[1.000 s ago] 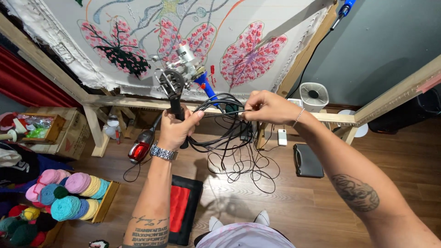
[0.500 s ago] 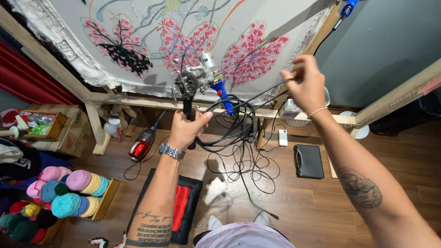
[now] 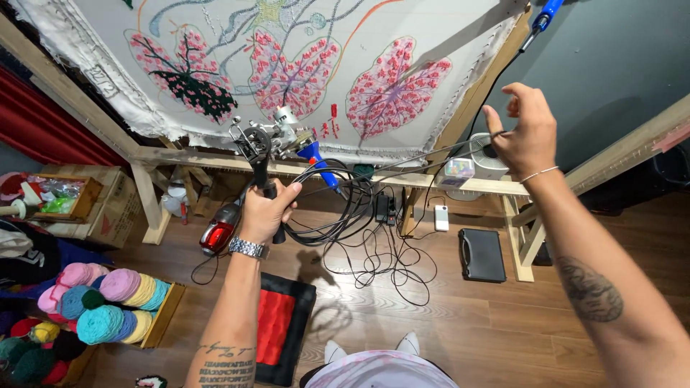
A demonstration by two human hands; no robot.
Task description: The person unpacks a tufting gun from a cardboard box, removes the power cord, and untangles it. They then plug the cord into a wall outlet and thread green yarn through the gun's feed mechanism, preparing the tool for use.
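Note:
My left hand grips the black handle of a tufting gun with a metal head and a blue rear handle, held up in front of a stretched cloth with pink and black leaf shapes. A bundle of black cable loops down from the gun. My right hand is raised to the right, pinching a stretch of that cable and pulling it taut.
The wooden frame carries the cloth. On the floor lie more tangled cable, a red hand vacuum, a black case, a red-and-black rug and a box of yarn cones. A white fan stands behind the frame.
My right hand has left the cable bundle and risen up and to the right, drawing one cable out. My left hand has lifted the gun slightly.

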